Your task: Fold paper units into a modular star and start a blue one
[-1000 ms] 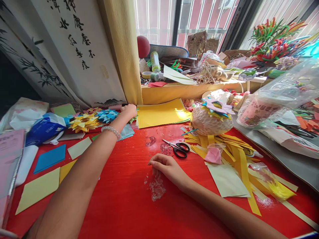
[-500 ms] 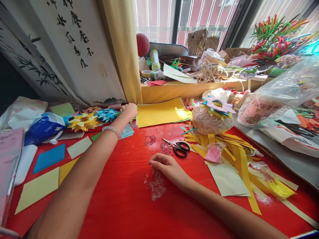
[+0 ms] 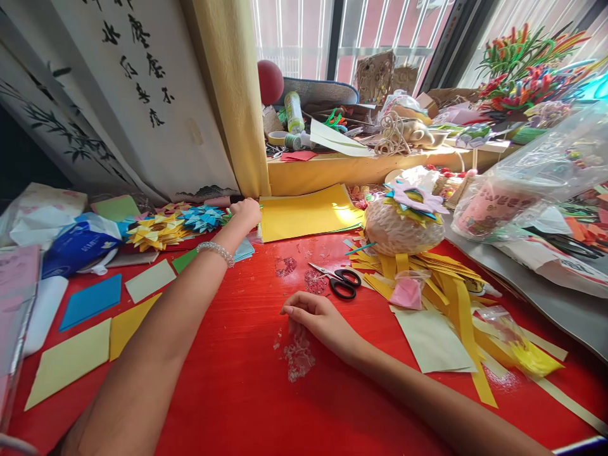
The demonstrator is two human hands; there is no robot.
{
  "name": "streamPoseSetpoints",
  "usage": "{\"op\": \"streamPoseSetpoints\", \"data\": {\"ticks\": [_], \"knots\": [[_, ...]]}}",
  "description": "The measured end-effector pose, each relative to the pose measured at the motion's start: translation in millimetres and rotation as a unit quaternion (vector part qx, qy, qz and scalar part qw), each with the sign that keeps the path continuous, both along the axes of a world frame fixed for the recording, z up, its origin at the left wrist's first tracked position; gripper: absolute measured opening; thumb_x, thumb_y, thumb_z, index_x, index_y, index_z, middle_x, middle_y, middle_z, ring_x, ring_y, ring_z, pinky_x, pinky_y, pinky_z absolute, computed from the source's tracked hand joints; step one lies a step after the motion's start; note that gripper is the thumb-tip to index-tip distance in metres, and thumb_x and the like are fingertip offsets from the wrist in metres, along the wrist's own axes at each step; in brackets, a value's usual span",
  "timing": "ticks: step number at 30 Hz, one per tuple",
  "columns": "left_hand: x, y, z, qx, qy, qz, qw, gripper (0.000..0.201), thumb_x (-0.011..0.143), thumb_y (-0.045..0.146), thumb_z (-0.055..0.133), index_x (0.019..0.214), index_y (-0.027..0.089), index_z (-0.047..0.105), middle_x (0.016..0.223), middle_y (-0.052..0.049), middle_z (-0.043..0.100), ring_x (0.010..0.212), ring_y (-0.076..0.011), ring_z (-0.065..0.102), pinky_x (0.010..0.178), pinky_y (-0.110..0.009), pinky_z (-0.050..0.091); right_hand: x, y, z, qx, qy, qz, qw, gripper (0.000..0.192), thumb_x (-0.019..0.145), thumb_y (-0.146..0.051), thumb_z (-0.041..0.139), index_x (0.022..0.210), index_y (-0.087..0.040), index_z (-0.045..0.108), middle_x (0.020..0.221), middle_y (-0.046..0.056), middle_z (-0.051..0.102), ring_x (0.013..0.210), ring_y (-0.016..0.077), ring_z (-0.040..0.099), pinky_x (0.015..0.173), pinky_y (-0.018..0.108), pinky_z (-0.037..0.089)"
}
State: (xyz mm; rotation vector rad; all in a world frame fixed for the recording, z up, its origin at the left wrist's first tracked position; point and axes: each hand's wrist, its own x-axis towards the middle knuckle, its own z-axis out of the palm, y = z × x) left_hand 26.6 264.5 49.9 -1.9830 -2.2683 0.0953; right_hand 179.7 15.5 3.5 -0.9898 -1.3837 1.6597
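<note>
My left hand (image 3: 247, 211) reaches far back across the red table (image 3: 228, 386), curled at the foot of the yellow curtain (image 3: 232, 95). It lies between the blue folded paper stars (image 3: 202, 218) and a large yellow sheet (image 3: 308, 214). Whether it grips anything is hidden. A bead bracelet (image 3: 216, 251) circles that wrist. My right hand (image 3: 317, 316) rests on the table with its fingers curled under, touching a scrap of crumpled clear film (image 3: 298, 358). Black-handled scissors (image 3: 342, 282) lie just beyond it.
Yellow folded stars (image 3: 156, 231) and loose coloured sheets (image 3: 90, 301) lie at the left. A woven ball (image 3: 401, 231) topped with paper flowers sits on yellow paper strips (image 3: 456, 285) at the right. A clear plastic bag (image 3: 536, 174) and a cluttered window sill (image 3: 361, 168) stand behind.
My left hand has shifted slightly right at the back of the table. My right hand has stayed in place.
</note>
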Motion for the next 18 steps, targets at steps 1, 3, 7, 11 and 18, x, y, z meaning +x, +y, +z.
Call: {"op": "streamPoseSetpoints", "data": {"ticks": [1, 3, 7, 11, 18], "knots": [[0.0, 0.1, 0.1, -0.002, -0.001, -0.001, 1.000, 0.056, 0.064, 0.022, 0.058, 0.118, 0.005, 0.049, 0.113, -0.024, 0.056, 0.104, -0.0325, 0.053, 0.074, -0.035, 0.046, 0.1, 0.0, 0.2, -0.001, 0.000, 0.000, 1.000, 0.018, 0.078, -0.034, 0.054, 0.074, -0.016, 0.053, 0.056, -0.003, 0.051, 0.050, 0.0088, 0.047, 0.050, 0.020, 0.038], [-0.2, 0.1, 0.5, -0.005, -0.002, -0.004, 1.000, 0.057, 0.065, 0.022, 0.058, 0.118, 0.006, 0.049, 0.114, -0.024, 0.056, 0.104, -0.0325, 0.053, 0.075, -0.035, 0.046, 0.1, -0.1, 0.6, -0.002, 0.000, 0.000, 1.000, 0.018, 0.078, -0.034, 0.054, 0.074, -0.017, 0.053, 0.056, -0.003, 0.051, 0.050, 0.0089, 0.047, 0.050, 0.020, 0.038], [-2.5, 1.9, 0.3, -0.016, -0.004, -0.008, 1.000, 0.061, 0.063, 0.024, 0.061, 0.120, 0.006, 0.047, 0.115, -0.024, 0.055, 0.105, -0.0330, 0.053, 0.076, -0.036, 0.046, -0.1, -0.5, 1.5, -0.004, 0.000, 0.001, 1.000, 0.016, 0.078, -0.032, 0.053, 0.074, -0.017, 0.053, 0.056, -0.003, 0.051, 0.050, 0.0089, 0.047, 0.049, 0.020, 0.038], [-5.6, 5.1, -0.9, -0.021, -0.001, -0.009, 1.000, 0.066, 0.060, 0.027, 0.066, 0.120, 0.007, 0.048, 0.115, -0.023, 0.055, 0.105, -0.0341, 0.052, 0.076, -0.037, 0.046, -0.2, -0.7, 1.3, -0.003, -0.004, 0.000, 1.000, 0.016, 0.078, -0.033, 0.053, 0.074, -0.017, 0.053, 0.057, -0.003, 0.052, 0.050, 0.0093, 0.048, 0.050, 0.020, 0.038], [-8.3, 3.0, 1.3, -0.016, 0.009, -0.027, 0.999, 0.060, 0.064, 0.028, 0.063, 0.119, 0.008, 0.048, 0.114, -0.022, 0.056, 0.103, -0.0333, 0.054, 0.077, -0.035, 0.046, 0.0, -0.2, -1.0, 0.002, -0.001, 0.005, 1.000, 0.017, 0.078, -0.033, 0.053, 0.075, -0.017, 0.053, 0.057, -0.003, 0.052, 0.050, 0.0093, 0.048, 0.050, 0.020, 0.038]]}}
